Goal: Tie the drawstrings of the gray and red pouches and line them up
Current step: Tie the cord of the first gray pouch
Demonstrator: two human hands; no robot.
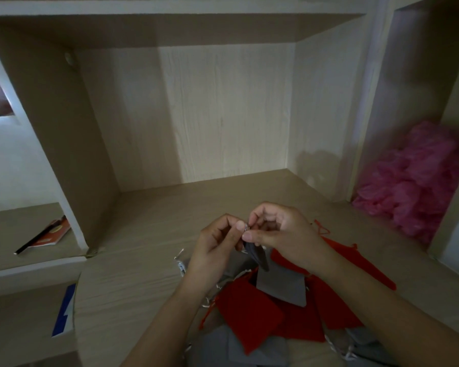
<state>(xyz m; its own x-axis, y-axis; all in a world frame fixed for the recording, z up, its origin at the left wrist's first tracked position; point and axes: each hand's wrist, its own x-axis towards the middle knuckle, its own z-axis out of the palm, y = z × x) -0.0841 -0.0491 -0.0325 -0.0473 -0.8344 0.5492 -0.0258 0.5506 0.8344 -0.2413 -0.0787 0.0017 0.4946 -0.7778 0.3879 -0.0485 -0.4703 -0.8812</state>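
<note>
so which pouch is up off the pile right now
The dark gray pouch hanging between the left hand and right hand, pinched at its top; the other pouches lie on the desk.

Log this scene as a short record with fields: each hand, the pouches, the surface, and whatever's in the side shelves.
left hand: pinches top of small gray fabric pouch
right hand: pinches the same top
pile: red fabric pouches and gray fabric pouches, overlapping, not lined up
surface: pale wooden desk
right cubby: crumpled pink plastic
left shelf: orange booklet
</note>
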